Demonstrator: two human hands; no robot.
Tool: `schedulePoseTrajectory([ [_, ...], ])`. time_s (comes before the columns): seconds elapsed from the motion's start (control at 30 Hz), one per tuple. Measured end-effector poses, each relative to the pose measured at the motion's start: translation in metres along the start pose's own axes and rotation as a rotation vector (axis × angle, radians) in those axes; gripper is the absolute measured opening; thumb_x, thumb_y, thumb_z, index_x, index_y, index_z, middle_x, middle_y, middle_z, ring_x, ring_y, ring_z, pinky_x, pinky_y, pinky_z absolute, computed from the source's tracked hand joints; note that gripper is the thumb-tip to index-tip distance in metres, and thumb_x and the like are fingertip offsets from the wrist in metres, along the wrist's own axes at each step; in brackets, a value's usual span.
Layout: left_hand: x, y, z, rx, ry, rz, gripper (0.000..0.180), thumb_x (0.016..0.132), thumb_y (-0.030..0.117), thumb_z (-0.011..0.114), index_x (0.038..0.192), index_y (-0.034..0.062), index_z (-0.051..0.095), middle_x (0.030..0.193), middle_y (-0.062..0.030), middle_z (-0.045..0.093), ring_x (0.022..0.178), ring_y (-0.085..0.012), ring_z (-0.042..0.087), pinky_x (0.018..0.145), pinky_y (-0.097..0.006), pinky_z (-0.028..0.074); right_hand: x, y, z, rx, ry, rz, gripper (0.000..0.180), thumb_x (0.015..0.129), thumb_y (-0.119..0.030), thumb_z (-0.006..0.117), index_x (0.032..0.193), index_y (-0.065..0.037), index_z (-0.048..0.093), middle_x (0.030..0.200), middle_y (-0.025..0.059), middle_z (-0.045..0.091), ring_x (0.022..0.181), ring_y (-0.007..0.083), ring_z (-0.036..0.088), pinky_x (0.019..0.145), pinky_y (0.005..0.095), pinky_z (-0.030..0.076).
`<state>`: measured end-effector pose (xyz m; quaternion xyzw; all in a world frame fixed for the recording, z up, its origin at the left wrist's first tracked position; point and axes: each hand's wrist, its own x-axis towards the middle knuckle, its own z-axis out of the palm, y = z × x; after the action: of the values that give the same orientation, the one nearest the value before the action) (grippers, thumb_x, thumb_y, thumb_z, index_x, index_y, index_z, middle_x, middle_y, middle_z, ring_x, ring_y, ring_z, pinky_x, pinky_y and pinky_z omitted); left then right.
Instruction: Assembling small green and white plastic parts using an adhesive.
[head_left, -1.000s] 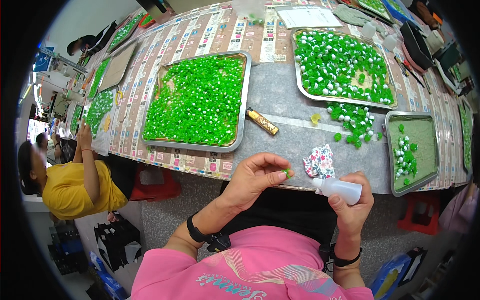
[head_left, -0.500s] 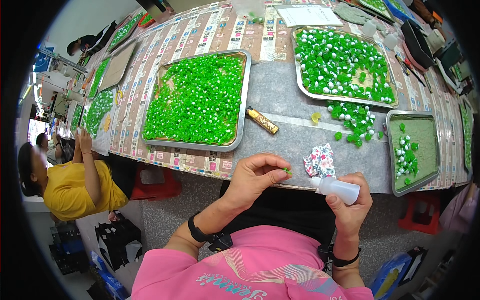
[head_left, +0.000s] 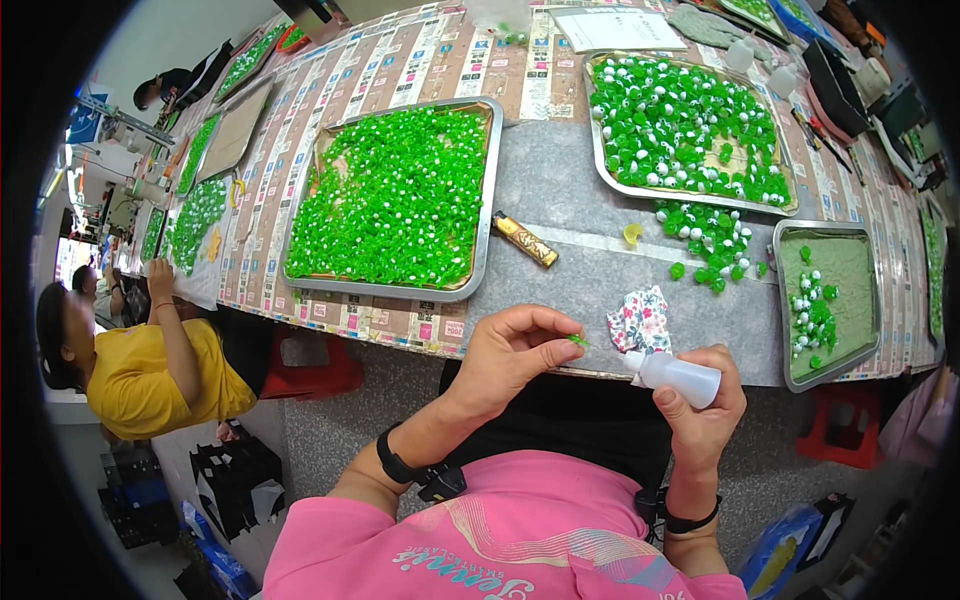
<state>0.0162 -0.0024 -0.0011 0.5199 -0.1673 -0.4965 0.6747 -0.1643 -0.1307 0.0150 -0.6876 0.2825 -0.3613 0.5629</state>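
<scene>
Between thumb and forefinger, my left hand [head_left: 512, 358] pinches a small green piece [head_left: 577, 340]; its exact kind is too small to make out. My right hand [head_left: 705, 405] is wrapped round a translucent white squeeze bottle [head_left: 682, 377], tilted with its nozzle toward the left hand. Nozzle and green piece are a short way apart. Just beyond the bottle lies a floral cloth [head_left: 640, 318] on the grey table cover. Farther off are a small yellow piece [head_left: 632, 234] and a gold-and-black lighter [head_left: 525, 240]. Loose green pieces with white balls [head_left: 712, 240] lie to the right.
A metal tray [head_left: 492, 190] heaped with small green pieces stands at left. Another tray [head_left: 640, 192] of green-and-white pieces is at far right, and a smaller tray [head_left: 787, 330] is nearer. A person in yellow [head_left: 150, 370] works at left. Red stools [head_left: 310, 372] stand below the table.
The green piece shows a little more beyond my left fingertips. The bottle has shifted very slightly to the right. At left, the other person's arm has moved.
</scene>
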Motion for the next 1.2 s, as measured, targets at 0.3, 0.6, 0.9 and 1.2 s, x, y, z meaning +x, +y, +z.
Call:
schedulePoseTrajectory([
  [0.3,0.0,-0.0002,-0.0001,0.011,0.013,-0.009,0.016,0.081,-0.002,0.064,0.097,-0.0021,0.061,0.093,-0.0095,0.064,0.086,-0.0173,0.065,0.078,-0.028,0.054,0.0003,0.002,-0.0009,-0.025,-0.018,-0.015,0.036,0.069,-0.022,0.081,0.09,-0.002,0.059,0.081,0.0025,0.052,0.072,0.0108,0.051,0.064,0.0231,0.04],
  [0.6,-0.0003,0.0017,0.0018,0.004,0.026,-0.024,0.015,0.082,0.0,0.064,0.097,-0.0025,0.061,0.09,-0.0095,0.065,0.083,-0.0172,0.065,0.076,-0.028,0.054,-0.0004,-0.0006,0.0008,0.016,0.031,0.002,0.039,0.069,-0.027,0.081,0.091,-0.003,0.059,0.082,0.0027,0.053,0.072,0.0107,0.05,0.064,0.0235,0.041],
  [0.9,0.0009,0.0021,0.0028,0.013,0.03,-0.054,0.015,0.087,0.008,0.061,0.098,-0.0029,0.061,0.088,-0.0088,0.065,0.079,-0.0154,0.065,0.073,-0.027,0.055,-0.0007,0.0002,0.0024,0.031,0.047,0.007,0.04,0.069,-0.026,0.082,0.091,-0.003,0.059,0.083,0.0027,0.052,0.073,0.0106,0.05,0.064,0.0232,0.04],
  [1.2,0.0012,0.0019,0.0029,0.007,0.026,-0.073,0.016,0.088,0.011,0.06,0.098,-0.0021,0.061,0.087,-0.0086,0.064,0.077,-0.0151,0.065,0.071,-0.027,0.055,0.0002,0.0013,0.0027,0.002,0.06,-0.021,0.039,0.069,-0.025,0.082,0.091,-0.003,0.059,0.083,0.0026,0.052,0.073,0.011,0.05,0.064,0.0233,0.041],
])
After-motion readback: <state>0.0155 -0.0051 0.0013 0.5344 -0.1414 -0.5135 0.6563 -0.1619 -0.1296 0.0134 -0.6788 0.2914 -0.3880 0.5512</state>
